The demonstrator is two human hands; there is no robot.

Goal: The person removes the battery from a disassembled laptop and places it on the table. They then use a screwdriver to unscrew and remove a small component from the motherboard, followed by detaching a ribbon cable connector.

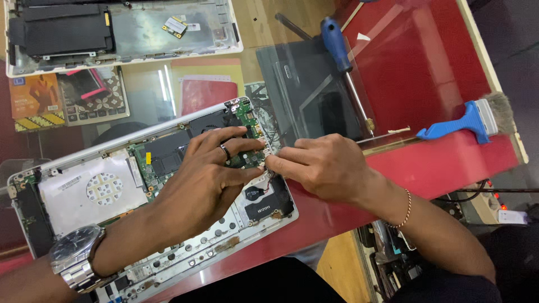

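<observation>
Table [426,73] red, glossy, glass-topped | laptop [84,193] white, opened, flat near edge, green board [247,160] exposed | left hand [205,182] fingers spread, pressing board | right hand [320,165] pinching small part at board edge | screwdriver [337,47] blue-handled | brush [471,120] blue plastic, bristly

Left hand [210,179] resting on opened laptop [112,191], fingers on green circuit board [247,160]. Right hand [320,165] pinching at board edge. Blue screwdriver [337,45], blue brush [469,120] lying on red table [426,62].
</observation>
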